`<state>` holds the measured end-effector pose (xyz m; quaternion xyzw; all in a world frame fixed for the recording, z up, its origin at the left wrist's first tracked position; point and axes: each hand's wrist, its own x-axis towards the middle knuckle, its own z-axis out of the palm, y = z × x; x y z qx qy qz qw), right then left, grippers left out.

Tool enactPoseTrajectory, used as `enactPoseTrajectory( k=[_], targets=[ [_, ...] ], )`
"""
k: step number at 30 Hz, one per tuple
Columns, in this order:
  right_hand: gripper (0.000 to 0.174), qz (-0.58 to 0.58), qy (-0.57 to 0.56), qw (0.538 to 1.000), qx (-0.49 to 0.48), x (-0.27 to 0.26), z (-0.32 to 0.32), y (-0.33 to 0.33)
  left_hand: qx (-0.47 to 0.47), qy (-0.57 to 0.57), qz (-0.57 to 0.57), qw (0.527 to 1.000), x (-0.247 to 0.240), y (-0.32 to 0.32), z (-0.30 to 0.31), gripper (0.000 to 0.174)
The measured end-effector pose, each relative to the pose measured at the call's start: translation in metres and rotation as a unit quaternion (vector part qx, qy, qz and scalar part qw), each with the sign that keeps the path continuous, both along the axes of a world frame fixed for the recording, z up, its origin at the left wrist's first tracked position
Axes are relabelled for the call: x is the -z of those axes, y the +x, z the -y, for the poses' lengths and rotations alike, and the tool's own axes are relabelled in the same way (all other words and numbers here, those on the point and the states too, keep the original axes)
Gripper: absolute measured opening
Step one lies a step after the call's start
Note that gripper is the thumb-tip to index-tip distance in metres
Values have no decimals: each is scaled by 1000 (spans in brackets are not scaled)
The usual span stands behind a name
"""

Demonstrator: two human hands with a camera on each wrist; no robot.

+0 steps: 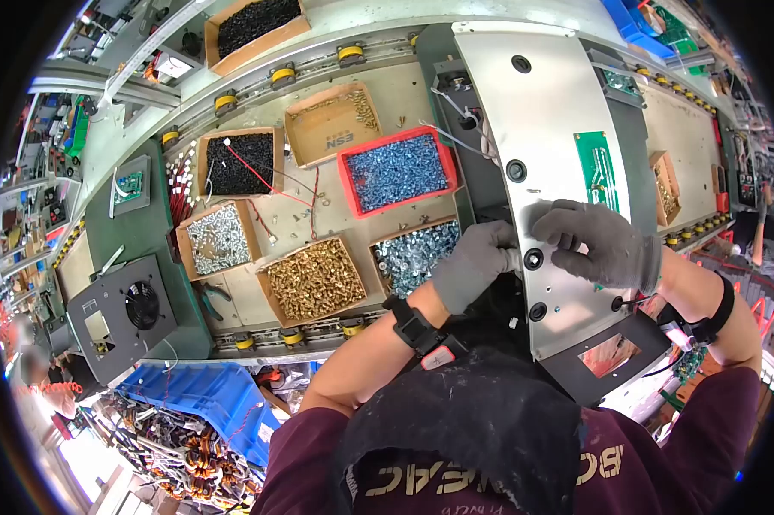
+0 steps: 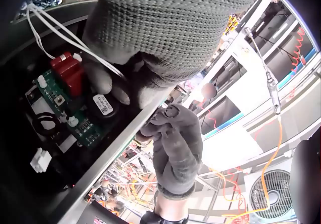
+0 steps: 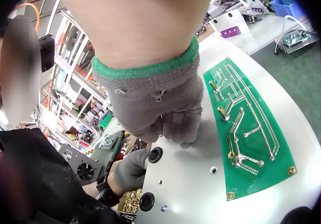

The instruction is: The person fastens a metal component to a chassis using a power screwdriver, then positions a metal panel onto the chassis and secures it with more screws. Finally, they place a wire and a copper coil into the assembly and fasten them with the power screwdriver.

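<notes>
In a grey glove, my left hand (image 1: 477, 262) reaches past the left edge of a curved silver metal panel (image 1: 567, 283). Behind that panel, its fingers (image 2: 120, 94) grip the edge of a green circuit board (image 2: 62, 103) beside a black labelled part (image 2: 103, 105). A red block-shaped component (image 2: 69, 73) and white wires (image 2: 75, 42) are close to them. On the panel's outer face, my gloved right hand (image 1: 597, 245) has its fingers curled at the surface, near a black grommet (image 3: 155, 154). I cannot tell whether it pinches something small. Another green board (image 3: 256, 133) lies on this face.
Left of the panel stand boxes of brass screws (image 1: 311, 279), silver screws (image 1: 417, 253) and black screws (image 1: 241, 163), plus a red tray (image 1: 342, 167) of bluish screws. Pliers (image 1: 211, 300) lie near the front rail. A second unit with a fan (image 1: 144, 305) stands farther left.
</notes>
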<state>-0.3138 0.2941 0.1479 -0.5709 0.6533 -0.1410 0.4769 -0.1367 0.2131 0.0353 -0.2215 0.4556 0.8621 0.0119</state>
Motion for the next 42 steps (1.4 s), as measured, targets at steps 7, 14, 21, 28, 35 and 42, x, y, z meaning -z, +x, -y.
enactPoseTrajectory(
  k=[7,14,21,28,35,42],
  targets=[
    [28,-226,-163,924,-262,5,4,21,49,83,-103,990,4,15,14,39],
    [22,-255,-206,893,-309,1,7,25,56,-65,-25,996,-11,6,9,40],
    [13,-208,-69,948,-231,-2,20,36,11,-125,-37,991,1,11,4,32],
    [23,-297,-138,899,-292,-10,9,37,-12,-160,-50,986,23,38,97,31],
    [20,-237,-234,887,-320,-8,22,30,-82,-347,46,933,34,-56,245,31],
    [28,-216,-179,924,-259,-31,24,9,207,-386,6,899,36,-215,263,45]
  ],
)
